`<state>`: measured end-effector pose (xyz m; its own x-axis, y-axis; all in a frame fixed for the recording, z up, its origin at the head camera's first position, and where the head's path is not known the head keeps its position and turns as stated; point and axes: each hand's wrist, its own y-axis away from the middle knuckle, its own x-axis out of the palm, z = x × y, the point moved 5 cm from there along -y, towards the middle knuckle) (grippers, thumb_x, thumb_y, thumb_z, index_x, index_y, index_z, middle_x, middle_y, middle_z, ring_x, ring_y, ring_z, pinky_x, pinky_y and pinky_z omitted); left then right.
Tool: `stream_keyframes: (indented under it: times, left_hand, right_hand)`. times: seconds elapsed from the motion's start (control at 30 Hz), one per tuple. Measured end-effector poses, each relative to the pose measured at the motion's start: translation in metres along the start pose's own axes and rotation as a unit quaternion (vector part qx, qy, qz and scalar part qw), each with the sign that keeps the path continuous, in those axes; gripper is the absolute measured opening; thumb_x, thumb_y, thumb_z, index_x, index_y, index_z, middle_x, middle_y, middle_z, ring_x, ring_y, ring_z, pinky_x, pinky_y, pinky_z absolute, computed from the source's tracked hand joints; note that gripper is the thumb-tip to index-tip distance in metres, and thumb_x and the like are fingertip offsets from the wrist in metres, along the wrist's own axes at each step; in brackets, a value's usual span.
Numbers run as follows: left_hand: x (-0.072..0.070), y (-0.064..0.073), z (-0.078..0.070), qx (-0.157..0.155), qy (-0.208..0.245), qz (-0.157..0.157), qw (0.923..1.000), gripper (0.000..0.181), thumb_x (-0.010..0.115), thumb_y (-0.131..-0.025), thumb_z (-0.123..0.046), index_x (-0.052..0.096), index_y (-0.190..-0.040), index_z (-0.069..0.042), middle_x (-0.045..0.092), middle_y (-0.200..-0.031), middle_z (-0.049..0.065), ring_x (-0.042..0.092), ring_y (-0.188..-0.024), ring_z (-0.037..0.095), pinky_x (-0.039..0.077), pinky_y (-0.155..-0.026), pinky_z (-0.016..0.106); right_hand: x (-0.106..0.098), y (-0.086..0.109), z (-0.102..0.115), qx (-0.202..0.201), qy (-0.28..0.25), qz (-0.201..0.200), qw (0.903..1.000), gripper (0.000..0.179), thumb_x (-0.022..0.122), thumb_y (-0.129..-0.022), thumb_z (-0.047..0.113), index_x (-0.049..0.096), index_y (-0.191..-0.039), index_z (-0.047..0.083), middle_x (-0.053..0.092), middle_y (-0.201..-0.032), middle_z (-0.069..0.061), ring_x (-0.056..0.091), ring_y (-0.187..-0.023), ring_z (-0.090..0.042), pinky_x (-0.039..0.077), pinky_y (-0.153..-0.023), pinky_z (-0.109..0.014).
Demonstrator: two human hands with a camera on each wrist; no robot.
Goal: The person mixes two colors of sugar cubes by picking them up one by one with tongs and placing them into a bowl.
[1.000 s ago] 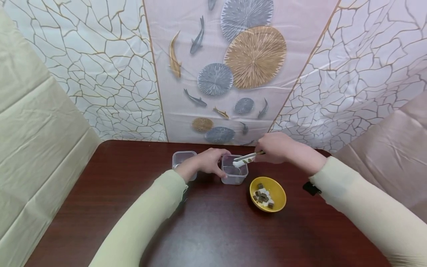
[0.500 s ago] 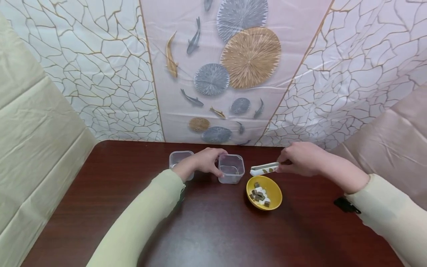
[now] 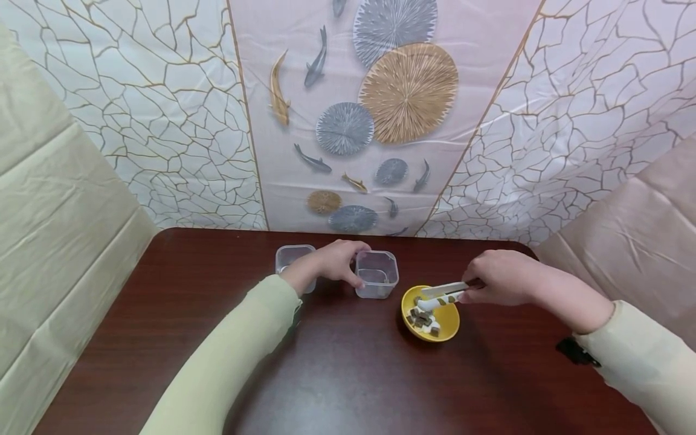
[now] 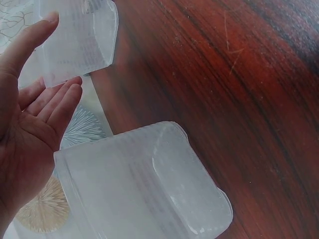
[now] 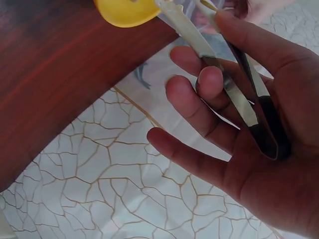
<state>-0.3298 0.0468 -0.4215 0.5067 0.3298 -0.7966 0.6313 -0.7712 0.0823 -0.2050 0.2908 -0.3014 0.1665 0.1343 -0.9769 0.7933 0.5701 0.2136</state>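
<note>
My left hand (image 3: 339,263) holds a clear plastic container (image 3: 377,291) at its left side, thumb at the front corner and fingers at the back. In the left wrist view, thumb and fingertips lie on either side of that container (image 4: 82,40). A small pale bit shows inside it. With my right hand (image 3: 502,277) I grip tongs (image 3: 443,299) with white, patterned arms, their tips inside a yellow bowl (image 3: 448,323). Brown cubes (image 3: 421,317) and white pieces (image 3: 429,327) lie in the bowl. The right wrist view shows the tongs (image 5: 234,94) between thumb and fingers, their tips apart.
A second clear container (image 3: 288,257) stands to the left, partly behind my left forearm. Everything stands on a dark red-brown table (image 3: 337,374). A patterned cloth (image 3: 348,181) hangs along its back edge.
My right hand has carried the tongs from over the clear container to the right, then forward and down into the yellow bowl. My left hand stays on the container.
</note>
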Motion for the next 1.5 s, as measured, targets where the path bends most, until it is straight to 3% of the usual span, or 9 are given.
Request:
stream_keyframes:
  times: [0.37,0.67,0.97,1.2,1.5]
  left_hand:
    - [0.006,0.000,0.001,-0.005,-0.006,-0.002,1.0000,0.080,0.092,-0.084,-0.025,0.055,-0.150,-0.002,0.066,-0.140,0.014,0.063,-0.125,0.027,0.051,-0.111,0.038]
    - [0.010,-0.002,-0.001,0.001,-0.002,-0.004,1.0000,0.080,0.093,-0.082,-0.024,0.055,-0.149,-0.001,0.066,-0.138,0.015,0.063,-0.121,0.026,0.051,-0.110,0.038]
    - [0.006,-0.002,-0.005,0.008,-0.014,-0.009,0.9998,0.078,0.094,-0.081,-0.025,0.057,-0.146,-0.002,0.067,-0.133,0.013,0.064,-0.120,0.028,0.052,-0.107,0.035]
    - [0.004,-0.002,-0.004,0.004,-0.019,-0.010,0.9998,0.078,0.094,-0.082,-0.026,0.057,-0.147,-0.002,0.067,-0.134,0.012,0.063,-0.118,0.026,0.052,-0.106,0.036]
    - [0.000,0.001,-0.002,-0.004,-0.012,-0.012,0.9998,0.077,0.093,-0.083,-0.025,0.057,-0.147,-0.002,0.067,-0.135,0.013,0.064,-0.119,0.028,0.053,-0.107,0.038]
  right_hand:
    - [-0.024,-0.035,0.011,-0.019,-0.013,-0.024,0.9995,0.041,0.078,-0.098,0.036,0.052,-0.067,0.025,0.037,-0.063,0.012,0.033,-0.058,-0.005,0.028,-0.053,-0.028]
    - [-0.019,-0.074,0.018,-0.025,0.100,-0.052,0.9933,0.031,0.084,-0.092,0.036,0.063,-0.073,0.021,0.060,-0.074,0.005,0.058,-0.065,-0.017,0.051,-0.055,-0.042]
    - [-0.004,-0.095,0.019,-0.066,0.201,-0.056,0.9758,0.026,0.088,-0.086,0.038,0.074,-0.081,0.017,0.068,-0.081,0.001,0.069,-0.074,-0.023,0.061,-0.063,-0.045]
    - [-0.002,-0.103,0.029,-0.083,0.269,-0.070,0.9569,0.028,0.088,-0.083,0.042,0.073,-0.076,0.020,0.070,-0.079,0.000,0.070,-0.075,-0.023,0.060,-0.063,-0.042]
    - [-0.004,-0.118,0.053,-0.083,0.344,-0.049,0.9340,0.027,0.090,-0.081,0.038,0.072,-0.072,0.020,0.072,-0.082,0.001,0.070,-0.076,-0.022,0.057,-0.063,-0.037]
